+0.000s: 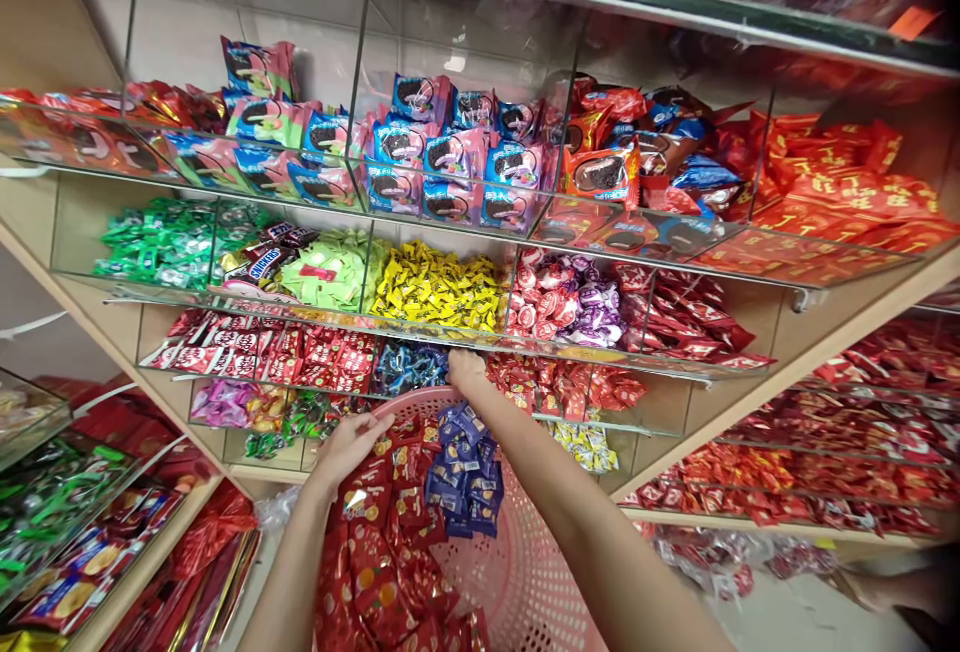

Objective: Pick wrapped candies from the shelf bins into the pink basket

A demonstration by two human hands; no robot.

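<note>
A pink perforated plastic basket (517, 532) is in front of me below the shelves. Inside it lie red candy packets (375, 572) on the left and a pile of dark blue packets (466, 472) towards the far side. My left hand (351, 444) is at the basket's far left rim, its fingers closed over the edge. Beyond the basket, my right hand (466, 370) is at a shelf bin beside blue-wrapped candies (411, 368) and red packets (525, 377). Its fingers are curled, and what they hold, if anything, is hidden.
Clear-fronted shelves hold yellow candies (439, 287), green candies (161, 242) and biscuit packs (454, 152). A glass shelf edge (420, 327) runs just above my right hand. More packets fill racks at left and right. Part of another person (892, 592) shows at lower right.
</note>
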